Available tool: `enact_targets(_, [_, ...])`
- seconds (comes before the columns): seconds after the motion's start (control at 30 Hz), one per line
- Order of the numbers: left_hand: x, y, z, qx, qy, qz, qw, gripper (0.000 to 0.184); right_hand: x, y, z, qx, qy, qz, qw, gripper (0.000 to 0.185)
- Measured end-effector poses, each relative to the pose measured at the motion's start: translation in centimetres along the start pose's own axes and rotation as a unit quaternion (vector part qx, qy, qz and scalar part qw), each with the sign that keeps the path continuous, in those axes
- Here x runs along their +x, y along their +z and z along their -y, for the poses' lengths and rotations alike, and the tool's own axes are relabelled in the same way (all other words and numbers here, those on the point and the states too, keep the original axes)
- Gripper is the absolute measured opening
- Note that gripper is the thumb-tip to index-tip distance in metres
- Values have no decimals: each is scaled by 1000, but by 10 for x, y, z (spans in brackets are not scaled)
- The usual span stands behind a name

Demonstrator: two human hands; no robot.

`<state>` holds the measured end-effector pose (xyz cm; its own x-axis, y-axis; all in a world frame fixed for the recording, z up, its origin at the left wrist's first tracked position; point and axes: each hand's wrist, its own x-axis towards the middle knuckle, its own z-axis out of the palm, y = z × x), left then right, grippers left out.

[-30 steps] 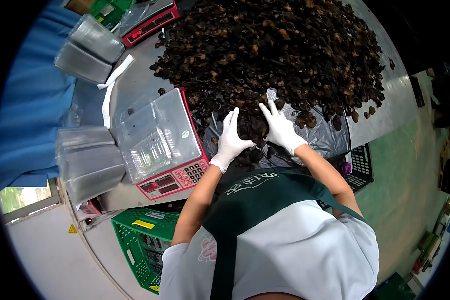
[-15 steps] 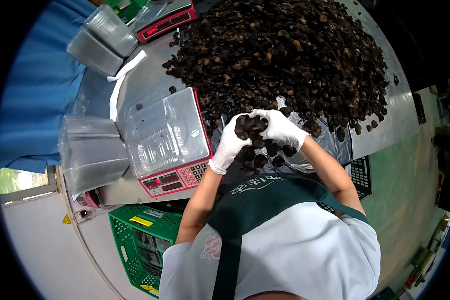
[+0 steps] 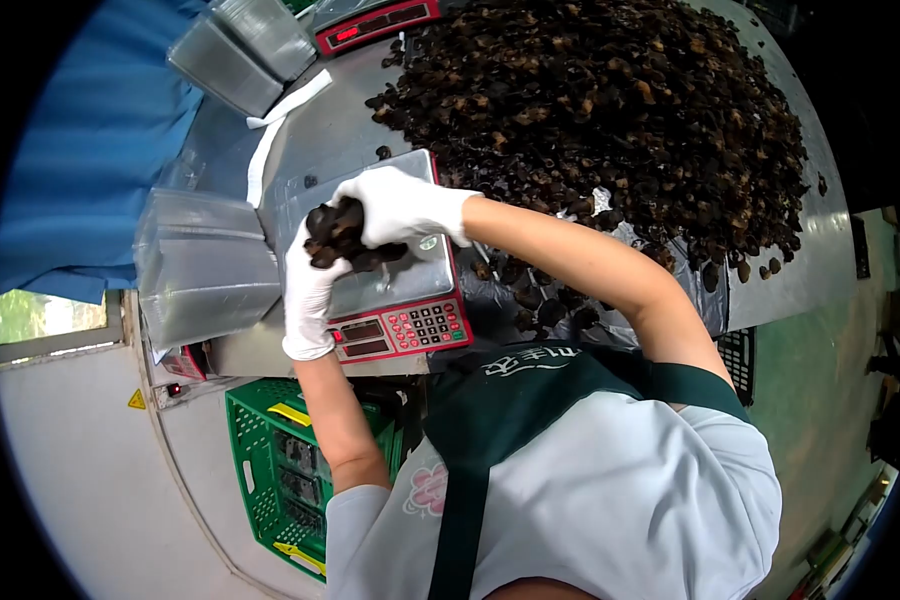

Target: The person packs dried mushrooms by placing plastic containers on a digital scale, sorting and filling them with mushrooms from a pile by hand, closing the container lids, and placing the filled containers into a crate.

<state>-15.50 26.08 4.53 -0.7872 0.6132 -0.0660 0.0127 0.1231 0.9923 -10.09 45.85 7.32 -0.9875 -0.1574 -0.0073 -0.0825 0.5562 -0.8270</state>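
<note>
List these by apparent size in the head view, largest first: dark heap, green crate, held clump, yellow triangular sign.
1. Dark heap
2. Green crate
3. Held clump
4. Yellow triangular sign

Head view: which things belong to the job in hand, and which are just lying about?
In the job:
left hand and right hand
dark clump held between them
large dark heap
near scale, beneath the hands

Apparently just lying about:
white strip
far scale, untouched
</note>
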Motion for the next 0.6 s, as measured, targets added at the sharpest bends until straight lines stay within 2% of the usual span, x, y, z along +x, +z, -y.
enact_targets(0.03, [-2, -17, 6, -31, -10, -5, 999, 65, 13, 9, 5, 16, 3, 13, 1000, 60])
enact_targets(0.1, [-8, -41, 13, 22, -24, -26, 999, 64, 34, 30, 9, 32, -3, 23, 999, 58])
enact_targets(0.17, [-10, -66, 35, 39, -51, -71, 995, 66, 59, 65, -5, -28, -47, -3, 998, 56])
enact_targets(0.23, [-12, -68, 49, 123, -35, -111, 986, 70, 61, 76, -2, -82, -11, 22, 996, 56])
enact_targets(0.27, [-15, -68, 56, 288, -13, -141, 947, 74, 58, 80, -4, -84, -5, 21, 996, 56])
enact_targets(0.43, [-29, -22, 33, 371, 30, -102, 922, 83, 14, 28, -24, -110, -51, -52, 991, 53])
enact_targets(0.47, [-29, -12, 31, 370, 22, -102, 923, 83, 0, 14, -33, -125, -46, -103, 986, 47])
enact_targets(0.53, [-30, 1, 32, 412, 23, -103, 905, 88, -26, -16, -59, -101, 37, -130, 986, 36])
enact_targets(0.57, [-30, 4, 32, 410, 22, -103, 906, 88, -41, -33, -64, -112, 129, -111, 979, 38])
enact_targets(0.6, [-30, 9, 29, 440, 16, -117, 890, 89, -55, -34, -97, -138, 113, -154, 972, 38])
